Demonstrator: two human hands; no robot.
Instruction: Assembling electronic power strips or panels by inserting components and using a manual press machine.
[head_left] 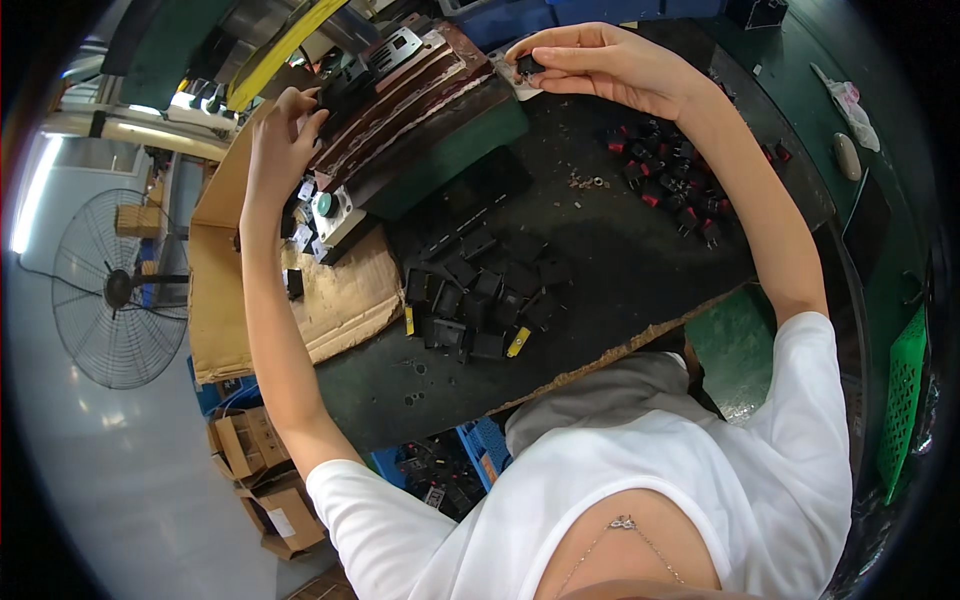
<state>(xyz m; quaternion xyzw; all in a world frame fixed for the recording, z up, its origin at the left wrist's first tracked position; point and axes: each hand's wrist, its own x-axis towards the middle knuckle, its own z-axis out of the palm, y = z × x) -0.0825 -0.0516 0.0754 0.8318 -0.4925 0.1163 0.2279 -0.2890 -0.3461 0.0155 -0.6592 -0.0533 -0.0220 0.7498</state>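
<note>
My right hand (pixel 610 70) is up at the far edge of the bench. Its thumb and fingertips pinch a small black plastic part (pixel 529 65). At the far left, my left hand (pixel 284 140) is raised beside a bench machine (pixel 420 100) with brown layered plates. The left fingers are curled at the machine's dark end, and whatever they hold there is hidden. Between my arms lies a loose pile of black plastic housings (pixel 480 300), a few with yellow pieces. Near my right forearm is a heap of small black-and-red parts (pixel 670 175).
A cut-open cardboard box (pixel 350 300) stands left of the pile, under a green round button (pixel 325 205). Small metal bits (pixel 590 182) lie mid-bench. A blue crate (pixel 485 450) is below the worn front edge. A large fan (pixel 118 288) stands at left.
</note>
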